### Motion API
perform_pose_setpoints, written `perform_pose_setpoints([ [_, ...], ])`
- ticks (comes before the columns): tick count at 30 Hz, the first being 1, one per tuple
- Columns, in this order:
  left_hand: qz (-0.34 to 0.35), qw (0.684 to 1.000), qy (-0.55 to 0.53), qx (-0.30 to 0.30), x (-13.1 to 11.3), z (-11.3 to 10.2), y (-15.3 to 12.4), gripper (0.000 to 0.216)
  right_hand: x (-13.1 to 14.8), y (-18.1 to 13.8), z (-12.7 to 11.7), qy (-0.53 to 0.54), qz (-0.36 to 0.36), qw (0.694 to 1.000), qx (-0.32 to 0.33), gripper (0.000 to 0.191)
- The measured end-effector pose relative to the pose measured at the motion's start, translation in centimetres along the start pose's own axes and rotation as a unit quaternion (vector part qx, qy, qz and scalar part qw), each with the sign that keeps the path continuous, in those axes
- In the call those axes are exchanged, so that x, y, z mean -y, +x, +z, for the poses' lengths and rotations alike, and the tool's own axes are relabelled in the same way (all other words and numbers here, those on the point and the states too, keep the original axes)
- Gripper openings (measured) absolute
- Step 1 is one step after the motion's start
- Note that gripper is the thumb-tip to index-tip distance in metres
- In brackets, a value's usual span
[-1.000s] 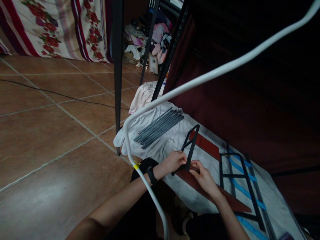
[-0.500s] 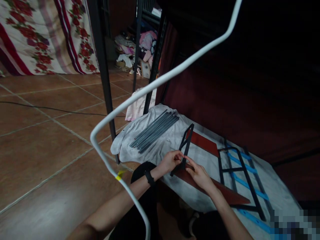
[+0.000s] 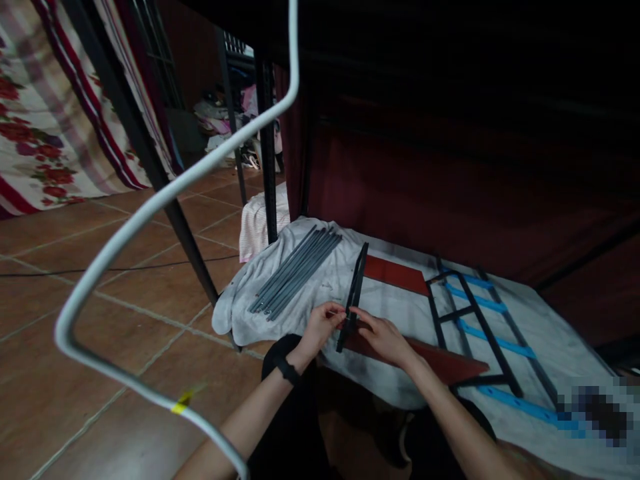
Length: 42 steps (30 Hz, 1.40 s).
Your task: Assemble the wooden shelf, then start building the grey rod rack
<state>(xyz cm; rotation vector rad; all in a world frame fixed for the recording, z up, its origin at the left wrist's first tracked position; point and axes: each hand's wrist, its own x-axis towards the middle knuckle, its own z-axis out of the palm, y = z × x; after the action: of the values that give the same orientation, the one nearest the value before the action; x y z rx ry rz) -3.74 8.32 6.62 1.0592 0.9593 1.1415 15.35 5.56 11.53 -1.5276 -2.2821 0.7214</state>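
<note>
A black metal triangular bracket (image 3: 356, 287) stands upright on a red-brown board (image 3: 400, 275) that lies on a grey-white cloth (image 3: 250, 297). My left hand (image 3: 323, 325), with a black watch on its wrist, pinches the bracket's lower end from the left. My right hand (image 3: 381, 335) grips the same lower end from the right, fingers closed on it. Both hands meet at the bracket's base near the board's front edge.
A bundle of several grey rods (image 3: 295, 270) lies on the cloth to the left. A black frame with blue straps (image 3: 475, 313) lies to the right. A white bent tube (image 3: 165, 193) crosses close to the camera. Black bed-frame legs (image 3: 267, 153) stand on the brown tiled floor (image 3: 100, 267).
The view has swung to the right, so the white tube now sits at the left. Both hands have stayed on the bracket's base, and the bracket now appears edge-on and more upright.
</note>
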Motion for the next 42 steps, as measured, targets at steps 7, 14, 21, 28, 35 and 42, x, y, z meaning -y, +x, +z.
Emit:
perform_pose_setpoints([
  [7, -0.002, 0.998, 0.03, 0.056, -0.7, -0.3, -0.2, 0.026, -0.3, 0.0, 0.4, -0.028, 0.012, 0.999, -0.009, 0.065],
  [14, -0.016, 0.998, 0.045, 0.03, -0.2, -0.2, 0.0, 0.036, -0.1, 0.1, 0.1, -0.032, 0.005, 0.999, -0.012, 0.063],
  [21, 0.007, 0.998, 0.026, 0.051, -0.3, -0.2, -0.6, 0.04, 0.0, 0.0, 0.0, -0.052, 0.0, 0.999, -0.014, 0.063],
  [28, -0.006, 0.995, 0.096, 0.009, -0.4, -0.1, -0.7, 0.039, 0.0, 0.1, 0.0, -0.051, 0.002, 0.999, -0.012, 0.063],
  [35, -0.008, 0.998, 0.048, 0.027, -0.2, -0.1, -0.8, 0.044, 0.1, 0.0, -0.1, -0.049, 0.0, 0.999, -0.013, 0.062],
  [42, 0.053, 0.989, 0.139, 0.025, -0.4, 0.1, -0.7, 0.034, 0.1, 0.0, -0.2, -0.048, 0.003, 0.999, -0.013, 0.062],
])
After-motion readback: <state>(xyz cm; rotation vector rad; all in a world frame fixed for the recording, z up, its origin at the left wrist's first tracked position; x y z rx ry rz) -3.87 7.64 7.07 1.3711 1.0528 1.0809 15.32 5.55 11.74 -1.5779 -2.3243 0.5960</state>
